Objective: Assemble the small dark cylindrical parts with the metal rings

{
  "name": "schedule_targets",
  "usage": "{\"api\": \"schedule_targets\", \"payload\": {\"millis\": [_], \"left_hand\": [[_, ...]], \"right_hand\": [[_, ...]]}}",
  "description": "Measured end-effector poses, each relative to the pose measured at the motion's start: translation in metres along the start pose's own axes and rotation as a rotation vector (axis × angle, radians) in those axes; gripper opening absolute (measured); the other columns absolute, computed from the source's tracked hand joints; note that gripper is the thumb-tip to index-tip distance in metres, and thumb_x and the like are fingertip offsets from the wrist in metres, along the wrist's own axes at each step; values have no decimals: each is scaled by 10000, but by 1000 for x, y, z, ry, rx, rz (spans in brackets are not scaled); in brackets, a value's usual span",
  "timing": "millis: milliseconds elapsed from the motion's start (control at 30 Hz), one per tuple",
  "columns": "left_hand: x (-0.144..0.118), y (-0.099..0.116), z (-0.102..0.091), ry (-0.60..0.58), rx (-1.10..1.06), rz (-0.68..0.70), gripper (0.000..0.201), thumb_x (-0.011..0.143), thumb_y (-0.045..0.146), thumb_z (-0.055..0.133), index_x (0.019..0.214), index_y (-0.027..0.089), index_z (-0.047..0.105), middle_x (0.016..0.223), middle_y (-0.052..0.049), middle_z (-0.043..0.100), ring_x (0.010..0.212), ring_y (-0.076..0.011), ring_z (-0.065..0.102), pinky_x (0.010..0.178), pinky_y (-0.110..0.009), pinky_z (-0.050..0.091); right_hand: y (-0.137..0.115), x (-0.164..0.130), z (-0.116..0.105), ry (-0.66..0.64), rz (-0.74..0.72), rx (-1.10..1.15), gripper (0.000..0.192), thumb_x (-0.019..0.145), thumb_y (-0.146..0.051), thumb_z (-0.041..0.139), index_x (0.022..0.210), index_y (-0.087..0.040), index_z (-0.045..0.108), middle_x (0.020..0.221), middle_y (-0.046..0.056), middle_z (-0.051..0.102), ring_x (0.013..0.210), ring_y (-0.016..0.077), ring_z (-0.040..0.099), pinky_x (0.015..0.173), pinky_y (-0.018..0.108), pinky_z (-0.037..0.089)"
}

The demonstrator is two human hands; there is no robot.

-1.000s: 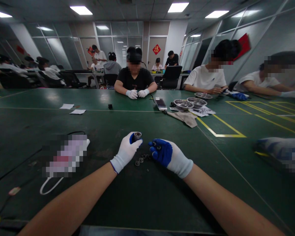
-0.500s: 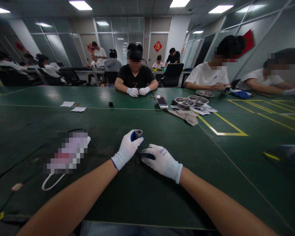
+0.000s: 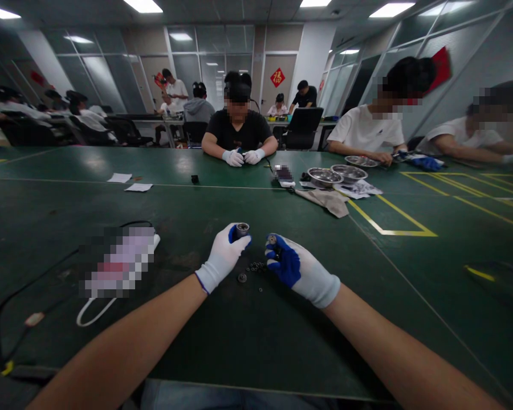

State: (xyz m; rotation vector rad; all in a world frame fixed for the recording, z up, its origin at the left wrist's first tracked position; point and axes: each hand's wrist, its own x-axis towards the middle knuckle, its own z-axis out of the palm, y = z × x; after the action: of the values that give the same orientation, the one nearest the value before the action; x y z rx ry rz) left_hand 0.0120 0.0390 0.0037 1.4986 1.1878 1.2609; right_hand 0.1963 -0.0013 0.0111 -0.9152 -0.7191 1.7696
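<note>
The left hand (image 3: 222, 259) grips an upright metal cup (image 3: 241, 230); the right hand (image 3: 293, 265) pinches a small part (image 3: 272, 240) just beside it. Loose parts (image 3: 251, 270) lie on the tabletop (image 3: 256, 330) between both hands.

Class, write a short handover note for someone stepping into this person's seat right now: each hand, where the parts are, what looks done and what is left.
Left hand: gloved, shut on a small metal cylinder, open end up, held above the green table.
Right hand: gloved, pinching a small round part at the fingertips, close beside the cylinder but apart from it.
Loose small parts lie on the table between the hands; one gear-like disc sits nearer.
Done: one part picked up.
Left: that part is not yet in the cylinder; the loose parts remain.
</note>
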Motion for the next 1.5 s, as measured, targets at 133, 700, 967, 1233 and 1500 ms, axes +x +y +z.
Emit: {"api": "schedule_targets", "payload": {"millis": [133, 700, 967, 1233, 1500], "left_hand": [[1, -1, -1, 13, 22, 6, 280, 758, 182, 732, 1037, 159, 738, 1062, -94, 776, 1056, -273, 711, 1037, -472, 515], [1, -3, 0, 30, 44, 31, 241, 738, 174, 727, 979, 163, 732, 1005, -72, 773, 1000, -253, 711, 977, -426, 539], [2, -6, 2, 23, 5, -9, 248, 734, 182, 712, 982, 166, 720, 1003, -69, 761, 985, -245, 705, 925, -399, 559], [2, -4, 1, 25, 39, 36, 236, 742, 171, 725, 978, 166, 731, 999, -70, 772, 999, -252, 712, 990, -432, 535], [2, -2, 0, 4, 49, 26, 275, 749, 182, 726, 1023, 164, 731, 1059, -89, 769, 1048, -262, 704, 1034, -462, 507]], "right_hand": [[-3, -5, 6, 31, 133, 205, 231, 1022, -263, 488, 829, -222, 609, 892, 30, 724, 756, 148, 676, 622, 248, 524], [13, -17, 15, -91, -356, -796, 254, 875, -456, 718, 854, -203, 713, 746, 3, 641, 644, 145, 577, 599, 269, 466], [31, -15, 29, -188, -431, -1620, 194, 954, -327, 659, 1073, -244, 788, 949, 54, 691, 823, 198, 661, 758, 327, 519], [17, -3, 12, -94, -146, -244, 271, 808, -416, 816, 832, -202, 652, 678, -47, 581, 589, 108, 537, 537, 218, 437], [-16, 1, -12, -49, 109, 362, 234, 982, -287, 557, 763, -205, 554, 810, 46, 712, 700, 164, 683, 587, 253, 556]]}}
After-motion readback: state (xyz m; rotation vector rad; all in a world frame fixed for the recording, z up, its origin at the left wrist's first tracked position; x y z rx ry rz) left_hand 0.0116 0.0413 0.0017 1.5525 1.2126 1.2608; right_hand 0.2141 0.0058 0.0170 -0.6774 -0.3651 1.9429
